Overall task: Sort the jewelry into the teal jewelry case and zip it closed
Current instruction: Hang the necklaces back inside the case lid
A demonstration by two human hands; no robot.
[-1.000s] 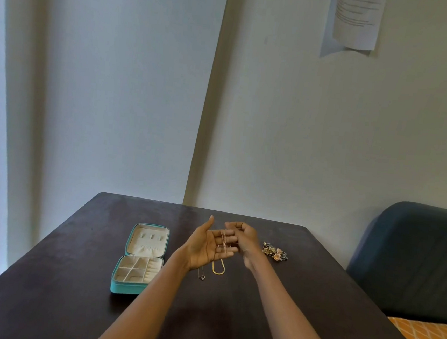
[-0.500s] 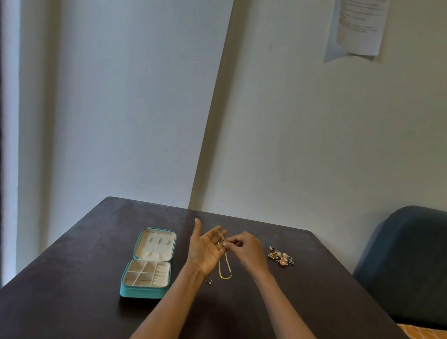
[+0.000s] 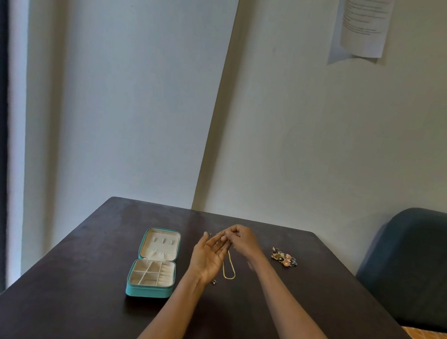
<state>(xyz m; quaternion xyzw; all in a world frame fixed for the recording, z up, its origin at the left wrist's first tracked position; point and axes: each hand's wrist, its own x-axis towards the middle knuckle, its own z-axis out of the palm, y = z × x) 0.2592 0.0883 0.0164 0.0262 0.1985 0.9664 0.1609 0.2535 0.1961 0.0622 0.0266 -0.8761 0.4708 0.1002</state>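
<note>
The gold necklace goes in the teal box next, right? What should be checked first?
1. Teal zip-up jewelry case lies open: ok.
2. Its cream compartments look free: ok.
3. Right hand pinches the thin gold chain necklace: ok.
4. Left hand open under it, palm up: ok.
5. Chain free of tangles: cannot tell.
6. Small pile of colourful jewelry waits on the dark wooden table: ok.

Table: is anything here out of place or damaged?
Nothing looks damaged. A jewelry pile lies loose on the table, right of the open case. The right hand pinches a gold chain over the open left hand.
</note>
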